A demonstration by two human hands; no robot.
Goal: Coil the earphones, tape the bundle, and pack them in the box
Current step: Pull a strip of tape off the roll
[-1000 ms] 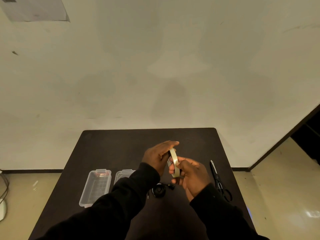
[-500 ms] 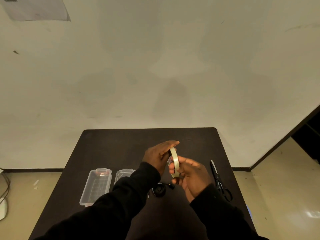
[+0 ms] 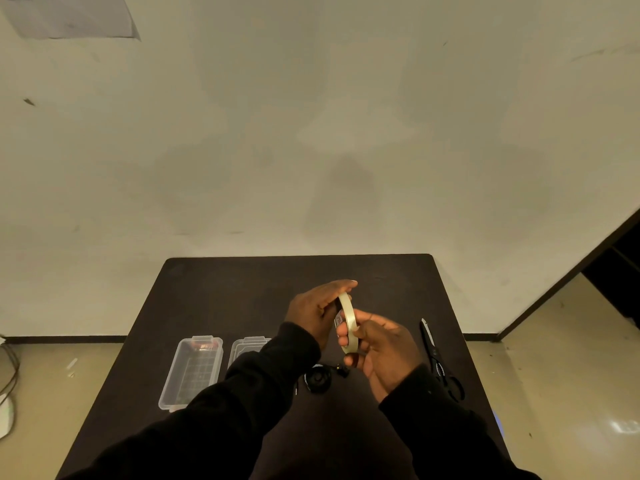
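I hold a roll of clear tape edge-on above the middle of the dark table. My left hand grips its far side and top. My right hand grips its near side, fingers curled around the rim. The coiled black earphones lie on the table just below my hands, partly hidden by my left sleeve. A clear plastic box stands open at the left, with its clear lid beside it, half covered by my left arm.
Black scissors lie on the table's right side, blades pointing away from me. The table's far edge meets a pale wall. Cables trail over the floor at the far left.
Both hands stay on the tape roll in nearly the same place. My right fingers have shifted slightly on the rim.
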